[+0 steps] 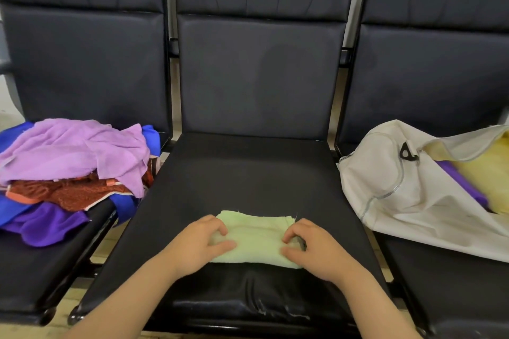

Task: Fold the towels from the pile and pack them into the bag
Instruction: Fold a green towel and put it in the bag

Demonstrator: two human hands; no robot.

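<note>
Your green towel [257, 239] lies folded into a small rectangle near the front edge of the middle seat [248, 173], its long side running left to right. Your left hand [202, 245] grips the towel's left end, fingers curled over the edge and thumb lying across the top. Your right hand [314, 246] grips the right end the same way, with curled fingers pinching the layered cloth. Both forearms reach in from the bottom of the view.

On the left seat [35, 270] sits the pile [68, 170] of unfolded towels. A lilac towel [74, 148] is draped on top, over a rust patterned cloth [63, 192]. A blue towel [124, 203] and a deep purple towel [46, 224] spill toward the seat's front edge.

On the right seat [454, 283] the cream bag [399, 190] lies on its side with its mouth open to the right. Inside it you can see a purple cloth [462, 184] and, just beside that, a yellow towel [490, 176]. The bag is well apart from your hands.
</note>
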